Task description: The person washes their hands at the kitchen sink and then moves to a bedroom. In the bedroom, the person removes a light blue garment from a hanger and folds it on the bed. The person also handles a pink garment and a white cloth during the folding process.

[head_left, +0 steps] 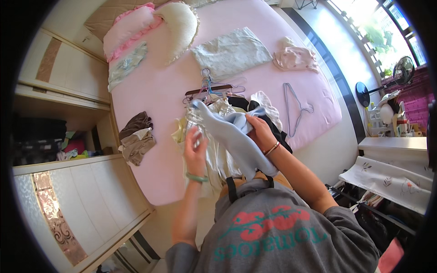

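A light blue garment point(232, 136) hangs in front of me, and my right hand point(261, 133) grips it near its bunched upper end. One long part of it stretches up and left across the pile, and its lower edge falls close to my waist. My left hand point(195, 152), slightly blurred, is raised left of the garment with its fingers apart and nothing held. Beneath lies a pile of clothes on hangers, with a cream garment point(218, 157), a black garment point(268, 120) and a white ruffled piece point(268, 103). Hanger hooks point(207, 79) bunch together at its far end.
The pink bed point(168, 100) carries a blue-grey hanger pair point(296, 109) at right and folded brown clothes point(138, 139) at left. Farther back lie a folded pale blanket point(232, 50), pillows point(132, 29) and pink folded cloth point(297, 58). A cabinet point(82, 195) flanks the left; a fan point(362, 93) stands right.
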Demonstrator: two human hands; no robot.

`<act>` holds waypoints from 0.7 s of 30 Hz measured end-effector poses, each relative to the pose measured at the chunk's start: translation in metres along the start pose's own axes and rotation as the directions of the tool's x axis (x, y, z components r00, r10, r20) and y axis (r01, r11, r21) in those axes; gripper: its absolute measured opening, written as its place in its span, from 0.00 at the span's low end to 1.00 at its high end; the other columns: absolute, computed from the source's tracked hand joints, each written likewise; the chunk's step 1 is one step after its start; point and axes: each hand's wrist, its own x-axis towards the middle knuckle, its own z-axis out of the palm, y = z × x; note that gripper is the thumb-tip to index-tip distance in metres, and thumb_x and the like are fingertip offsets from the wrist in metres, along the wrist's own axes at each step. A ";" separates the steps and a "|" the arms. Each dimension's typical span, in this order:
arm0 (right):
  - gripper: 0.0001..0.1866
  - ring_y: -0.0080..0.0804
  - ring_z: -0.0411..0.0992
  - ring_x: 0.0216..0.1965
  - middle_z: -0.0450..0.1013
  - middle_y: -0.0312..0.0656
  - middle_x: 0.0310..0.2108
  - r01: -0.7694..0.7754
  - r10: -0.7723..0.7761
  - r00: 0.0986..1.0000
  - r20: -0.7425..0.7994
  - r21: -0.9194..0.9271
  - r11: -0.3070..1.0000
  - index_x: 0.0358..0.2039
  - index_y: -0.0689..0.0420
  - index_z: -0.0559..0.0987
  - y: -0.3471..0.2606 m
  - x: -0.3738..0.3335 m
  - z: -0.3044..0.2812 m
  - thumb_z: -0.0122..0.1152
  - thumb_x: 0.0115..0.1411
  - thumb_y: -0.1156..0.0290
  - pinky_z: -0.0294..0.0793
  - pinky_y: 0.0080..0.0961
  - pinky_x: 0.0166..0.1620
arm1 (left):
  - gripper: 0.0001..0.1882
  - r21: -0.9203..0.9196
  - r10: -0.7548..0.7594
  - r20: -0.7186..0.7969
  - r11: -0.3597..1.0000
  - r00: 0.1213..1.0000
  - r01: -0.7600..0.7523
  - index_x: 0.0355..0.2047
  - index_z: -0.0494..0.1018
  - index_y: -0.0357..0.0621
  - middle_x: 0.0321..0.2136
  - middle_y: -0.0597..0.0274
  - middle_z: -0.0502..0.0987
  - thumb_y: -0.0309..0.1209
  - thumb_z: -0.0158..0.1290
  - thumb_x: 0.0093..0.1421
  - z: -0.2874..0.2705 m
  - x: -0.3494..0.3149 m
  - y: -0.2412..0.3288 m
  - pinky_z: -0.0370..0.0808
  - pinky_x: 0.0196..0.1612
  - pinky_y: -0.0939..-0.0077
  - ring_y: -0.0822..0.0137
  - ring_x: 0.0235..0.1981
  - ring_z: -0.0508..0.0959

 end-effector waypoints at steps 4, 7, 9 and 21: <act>0.13 0.37 0.77 0.33 0.76 0.44 0.35 -0.053 0.071 0.994 -0.088 0.192 0.980 0.42 0.58 0.71 -0.006 0.002 -0.010 0.46 0.67 0.62 0.81 0.30 0.32 | 0.31 0.239 0.249 0.310 0.913 0.917 -0.329 0.53 0.65 0.41 0.53 0.53 0.66 0.32 0.64 0.51 0.036 -0.060 -0.010 0.70 0.51 0.67 0.61 0.53 0.69; 0.13 0.40 0.78 0.35 0.76 0.46 0.36 -0.002 0.037 0.992 -0.123 0.274 0.962 0.42 0.60 0.71 -0.007 0.004 -0.015 0.45 0.68 0.63 0.81 0.30 0.31 | 0.35 0.455 0.425 0.388 0.684 0.818 -0.571 0.53 0.63 0.41 0.53 0.50 0.65 0.31 0.67 0.46 0.049 -0.068 -0.003 0.69 0.52 0.63 0.52 0.53 0.68; 0.13 0.41 0.78 0.36 0.76 0.47 0.37 0.023 0.013 0.991 -0.130 0.267 0.963 0.43 0.60 0.70 -0.009 -0.002 -0.007 0.45 0.68 0.63 0.81 0.30 0.31 | 0.38 0.534 0.447 0.402 0.594 0.799 -0.601 0.54 0.62 0.42 0.53 0.48 0.64 0.30 0.68 0.43 0.053 -0.063 -0.011 0.67 0.54 0.59 0.47 0.53 0.66; 0.16 0.38 0.79 0.36 0.77 0.46 0.39 0.095 -0.105 0.994 0.034 0.228 0.969 0.46 0.61 0.71 -0.041 -0.050 0.033 0.43 0.69 0.62 0.79 0.26 0.28 | 0.49 0.618 0.499 0.185 0.611 0.847 -0.495 0.63 0.56 0.45 0.61 0.40 0.56 0.36 0.69 0.41 0.076 -0.015 -0.027 0.61 0.59 0.53 0.42 0.60 0.61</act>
